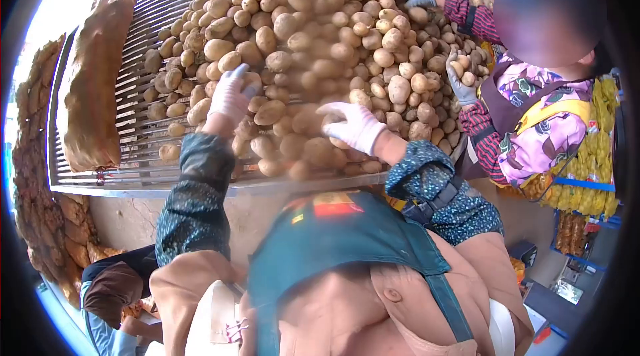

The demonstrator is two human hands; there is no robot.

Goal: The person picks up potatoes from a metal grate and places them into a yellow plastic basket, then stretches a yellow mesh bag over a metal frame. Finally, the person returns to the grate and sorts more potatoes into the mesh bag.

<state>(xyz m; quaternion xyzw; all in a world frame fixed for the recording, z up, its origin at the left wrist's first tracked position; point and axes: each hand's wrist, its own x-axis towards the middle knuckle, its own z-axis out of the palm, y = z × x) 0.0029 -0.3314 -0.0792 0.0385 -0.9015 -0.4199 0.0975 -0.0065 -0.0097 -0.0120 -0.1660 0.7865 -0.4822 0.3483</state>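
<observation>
At eleven o'clock, the left hand [230, 101] cups a potato [252, 83]; at one, the right hand [359, 128] looks spread, though blurred. Sweep too hard, and twelve o'clock's heaped potatoes [285, 25] could tumble over the rim [143, 191]!

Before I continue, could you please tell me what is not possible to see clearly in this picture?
All in the head view:
- What the left hand grips, if anything: hidden by its fingers.
- Whether the right hand touches potatoes: blurred.
- Single potatoes mid-pile: a blurred streak.
- Co-worker's head: blurred out.
- Contents of the long sack: hidden by its fabric.
</observation>
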